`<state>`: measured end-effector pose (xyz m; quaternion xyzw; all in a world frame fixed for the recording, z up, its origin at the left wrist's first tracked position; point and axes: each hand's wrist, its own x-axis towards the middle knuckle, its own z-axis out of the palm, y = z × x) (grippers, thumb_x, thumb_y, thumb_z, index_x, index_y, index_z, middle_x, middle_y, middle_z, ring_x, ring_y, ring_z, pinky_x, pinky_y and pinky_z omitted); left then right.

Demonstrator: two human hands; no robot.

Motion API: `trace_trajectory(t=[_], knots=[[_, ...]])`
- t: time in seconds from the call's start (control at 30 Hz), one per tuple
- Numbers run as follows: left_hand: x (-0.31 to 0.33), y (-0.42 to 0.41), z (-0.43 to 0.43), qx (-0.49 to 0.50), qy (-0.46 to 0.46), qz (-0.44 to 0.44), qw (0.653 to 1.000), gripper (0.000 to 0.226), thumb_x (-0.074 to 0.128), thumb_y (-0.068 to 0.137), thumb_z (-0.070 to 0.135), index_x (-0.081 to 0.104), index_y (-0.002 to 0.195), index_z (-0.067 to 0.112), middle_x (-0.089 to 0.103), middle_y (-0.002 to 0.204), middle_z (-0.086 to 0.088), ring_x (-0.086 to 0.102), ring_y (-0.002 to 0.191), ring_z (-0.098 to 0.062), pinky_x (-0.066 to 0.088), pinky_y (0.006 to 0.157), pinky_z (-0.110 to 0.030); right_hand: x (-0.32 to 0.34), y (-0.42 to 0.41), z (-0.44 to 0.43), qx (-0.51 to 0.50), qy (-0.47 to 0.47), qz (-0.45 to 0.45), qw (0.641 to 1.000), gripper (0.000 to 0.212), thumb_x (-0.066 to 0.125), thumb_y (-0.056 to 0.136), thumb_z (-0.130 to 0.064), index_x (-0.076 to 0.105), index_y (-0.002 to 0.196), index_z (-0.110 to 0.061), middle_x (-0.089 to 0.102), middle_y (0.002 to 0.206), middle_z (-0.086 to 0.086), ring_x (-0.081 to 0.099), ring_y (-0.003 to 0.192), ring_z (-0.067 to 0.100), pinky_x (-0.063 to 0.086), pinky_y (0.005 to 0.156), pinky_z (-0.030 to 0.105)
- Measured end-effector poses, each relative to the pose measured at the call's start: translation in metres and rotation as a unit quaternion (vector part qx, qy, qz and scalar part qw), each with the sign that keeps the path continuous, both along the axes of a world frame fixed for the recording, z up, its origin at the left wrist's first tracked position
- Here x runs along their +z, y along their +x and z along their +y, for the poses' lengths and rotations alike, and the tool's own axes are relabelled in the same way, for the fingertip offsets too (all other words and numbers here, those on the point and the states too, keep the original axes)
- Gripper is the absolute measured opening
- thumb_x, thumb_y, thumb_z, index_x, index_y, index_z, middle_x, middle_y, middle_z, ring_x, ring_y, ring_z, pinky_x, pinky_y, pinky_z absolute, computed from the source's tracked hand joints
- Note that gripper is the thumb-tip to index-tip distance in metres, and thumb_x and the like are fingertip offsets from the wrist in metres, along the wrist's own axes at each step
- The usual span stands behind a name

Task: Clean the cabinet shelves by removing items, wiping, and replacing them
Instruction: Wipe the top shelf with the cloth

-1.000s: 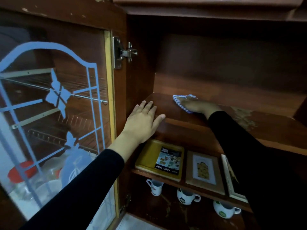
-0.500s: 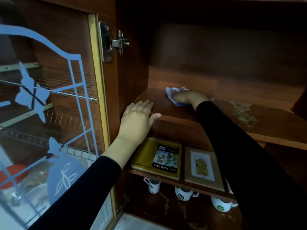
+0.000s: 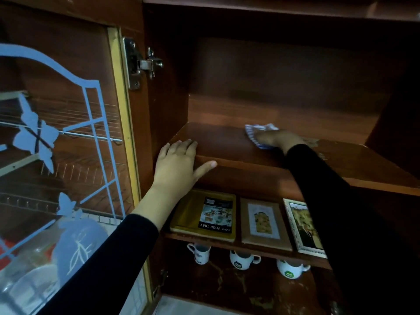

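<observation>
The left hand (image 3: pixel 179 162) lies flat and open on the front edge of the reddish-brown wooden upper shelf (image 3: pixel 227 144), fingers spread, thumb pointing toward 3 o'clock, gripping nothing. The right hand (image 3: pixel 278 138) presses palm-down on a crumpled white cloth with blue stripes (image 3: pixel 258 130), which sits on the shelf surface toward the back, at 2 o'clock from the left hand; the fingers are laid over the cloth rather than closed around it. Both arms wear black sleeves.

On the shelf below, at 6 o'clock from the left hand, lies a flat yellow food tray with a printed label (image 3: pixel 204 214); at 3 o'clock from it lie a brown framed picture (image 3: pixel 263 223) and a white-framed photo (image 3: pixel 304 226). Beneath them stand three white mugs (image 3: pixel 243 259). At 9 o'clock hangs the open glass cabinet door with a pale blue butterfly pattern (image 3: pixel 56 142).
</observation>
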<state>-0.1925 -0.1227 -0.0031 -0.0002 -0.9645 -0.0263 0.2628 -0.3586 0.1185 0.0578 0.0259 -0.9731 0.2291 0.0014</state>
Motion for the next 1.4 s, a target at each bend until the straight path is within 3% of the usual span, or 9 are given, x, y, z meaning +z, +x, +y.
trace_trajectory(t=[0.13,0.3,0.43,0.6,0.73,0.9,1.07,1.17,1.4], knots=[[0.007,-0.003,0.008,-0.008,-0.031,-0.017,0.999,0.092,0.002,0.083,0.08,0.032,0.152,0.027,0.033,0.159,0.001,0.026,0.147,-0.025,0.014,0.119,-0.046,0.005,0.005,0.042,-0.083,0.015,0.016,0.996,0.014,0.042,0.082,-0.031,0.05,0.081,-0.019,0.056,0.1,0.007,0.057,0.08,0.02,0.043,0.069,0.028],[0.002,-0.015,0.027,-0.079,-0.014,0.0,0.997,0.081,0.016,0.087,0.077,0.041,0.148,0.029,0.04,0.155,0.006,0.033,0.144,-0.018,0.018,0.117,-0.04,-0.001,0.006,-0.031,0.056,0.056,0.038,0.996,0.065,0.033,0.076,-0.067,0.061,0.119,-0.028,0.063,0.123,-0.007,0.058,0.11,0.016,0.042,0.104,0.034],[-0.004,-0.017,0.024,-0.083,0.004,0.029,0.996,0.087,0.014,0.082,0.08,0.05,0.143,0.03,0.049,0.149,0.005,0.041,0.14,-0.018,0.023,0.115,-0.039,-0.002,0.017,-0.037,0.158,0.044,0.014,0.986,0.059,0.029,0.097,-0.056,0.036,0.15,-0.03,0.033,0.155,-0.009,0.038,0.134,0.011,0.034,0.112,0.031],[-0.005,-0.016,0.026,-0.084,0.015,0.033,0.996,0.086,0.017,0.084,0.081,0.049,0.144,0.029,0.048,0.149,0.005,0.04,0.141,-0.018,0.023,0.115,-0.039,-0.021,0.009,0.091,-0.024,-0.001,0.058,0.998,0.059,0.038,0.072,-0.078,0.061,0.115,-0.046,0.061,0.11,-0.017,0.054,0.103,0.011,0.037,0.11,0.049],[-0.002,-0.016,0.026,-0.082,0.016,0.016,0.996,0.086,0.018,0.084,0.081,0.045,0.146,0.029,0.044,0.152,0.005,0.036,0.143,-0.019,0.021,0.116,-0.04,-0.02,-0.015,0.138,-0.113,0.051,0.048,0.991,0.066,0.009,0.068,-0.069,0.046,0.122,-0.062,0.05,0.143,-0.011,0.047,0.133,0.027,0.031,0.113,0.049],[0.001,-0.013,0.028,-0.069,0.003,0.003,0.998,0.091,0.011,0.08,0.083,0.042,0.148,0.03,0.041,0.154,0.006,0.034,0.144,-0.017,0.021,0.117,-0.039,-0.006,0.044,0.029,0.022,0.106,0.042,0.993,0.073,0.021,0.088,-0.064,0.043,0.145,-0.023,0.044,0.15,-0.004,0.046,0.134,0.022,0.026,0.116,0.042],[0.005,-0.01,0.028,-0.066,0.003,-0.004,0.998,0.09,0.015,0.078,0.081,0.041,0.148,0.031,0.041,0.154,0.006,0.034,0.144,-0.017,0.022,0.117,-0.038,-0.011,0.068,-0.021,0.212,0.051,-0.018,0.976,0.062,0.025,0.097,-0.059,0.022,0.154,-0.033,0.02,0.16,-0.015,0.03,0.143,0.012,0.025,0.117,0.035],[0.007,-0.008,0.028,-0.074,0.007,-0.007,0.997,0.089,0.016,0.079,0.079,0.039,0.15,0.03,0.039,0.156,0.006,0.033,0.145,-0.017,0.021,0.118,-0.038,-0.014,0.049,0.045,0.115,0.014,-0.022,0.993,0.067,0.034,0.092,-0.051,0.037,0.147,-0.015,0.038,0.154,0.004,0.047,0.128,0.016,0.035,0.111,0.038],[0.01,-0.007,0.028,-0.075,-0.022,-0.037,0.996,0.083,0.014,0.084,0.077,0.032,0.153,0.032,0.033,0.158,0.008,0.029,0.147,-0.016,0.021,0.118,-0.042,0.003,0.067,0.132,-0.165,0.107,0.008,0.98,0.059,0.018,0.092,-0.059,0.047,0.137,-0.036,0.038,0.154,0.001,0.039,0.138,0.031,0.023,0.116,0.047]])
